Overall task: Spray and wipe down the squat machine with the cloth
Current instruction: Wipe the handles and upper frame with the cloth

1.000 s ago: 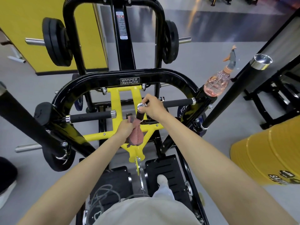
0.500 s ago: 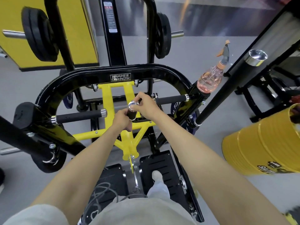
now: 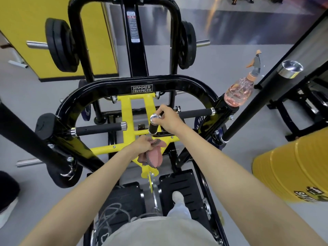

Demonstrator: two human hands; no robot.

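Seemingly to steady it, my right hand [image 3: 168, 119] gripped the chrome-capped black foam handle [image 3: 153, 125], my left hand [image 3: 142, 145] clutching the bunched pink cloth [image 3: 154, 156] just below.

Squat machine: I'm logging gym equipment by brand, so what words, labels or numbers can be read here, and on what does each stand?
"HAMMER STRENGTH": badge on the curved black bar.
"FIT", rest hidden: blue weight plate on the right side.
"SAI", rest cut off by the frame edge: lettering low on the yellow drum.
Sticker on the black upright: print too small to read.
No other text can be read.
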